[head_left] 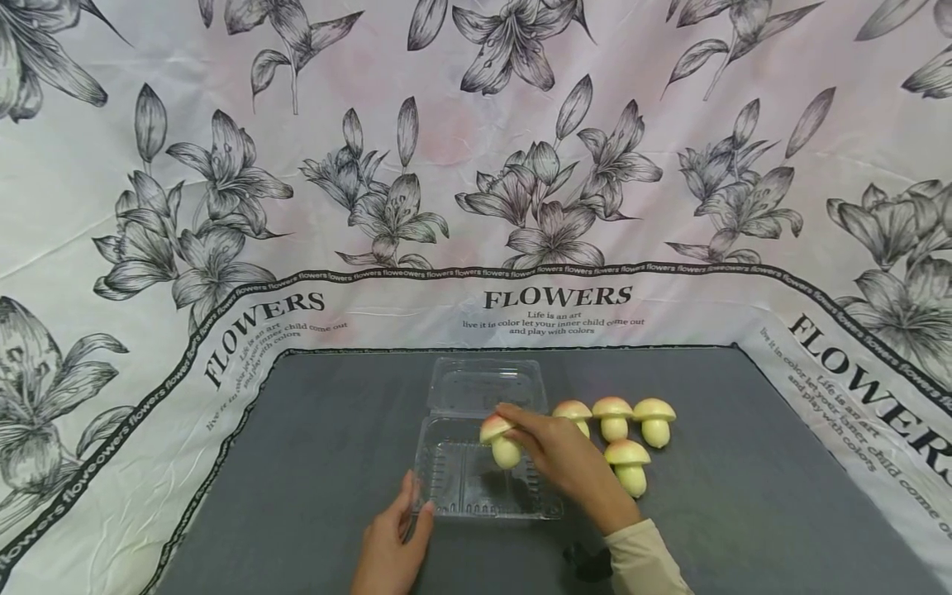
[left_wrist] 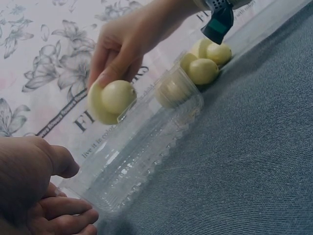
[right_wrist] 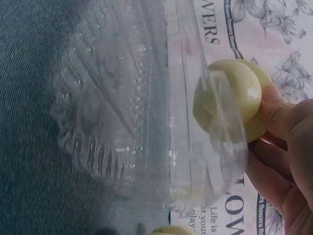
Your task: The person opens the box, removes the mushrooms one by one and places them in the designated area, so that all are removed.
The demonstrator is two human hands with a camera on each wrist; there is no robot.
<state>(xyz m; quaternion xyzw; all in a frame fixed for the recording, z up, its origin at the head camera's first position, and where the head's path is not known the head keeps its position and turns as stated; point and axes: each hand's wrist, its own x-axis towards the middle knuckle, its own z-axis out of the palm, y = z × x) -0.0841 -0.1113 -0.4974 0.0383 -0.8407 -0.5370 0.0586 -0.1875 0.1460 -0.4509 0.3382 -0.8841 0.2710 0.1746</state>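
Note:
My right hand (head_left: 554, 454) pinches a toy mushroom (head_left: 506, 452) by its cap, yellow with a reddish top. It holds the mushroom stem down over the base of a clear plastic clamshell container (head_left: 461, 487), whose lid (head_left: 487, 387) lies folded back. In the right wrist view, the mushroom (right_wrist: 239, 93) shows partly through the container's clear wall. My left hand (head_left: 394, 533) holds the container's near left corner, with the thumb (left_wrist: 66, 164) at one side and the curled fingers (left_wrist: 66, 218) at the other.
Several more toy mushrooms stand right of the container: one by the lid (head_left: 571, 409), two further right (head_left: 613, 417) (head_left: 654, 421), and one nearer (head_left: 628, 467). A dark object (head_left: 587, 562) lies by the right sleeve (head_left: 647, 558). A flower-print cloth (head_left: 550, 207) borders the grey table (head_left: 312, 463).

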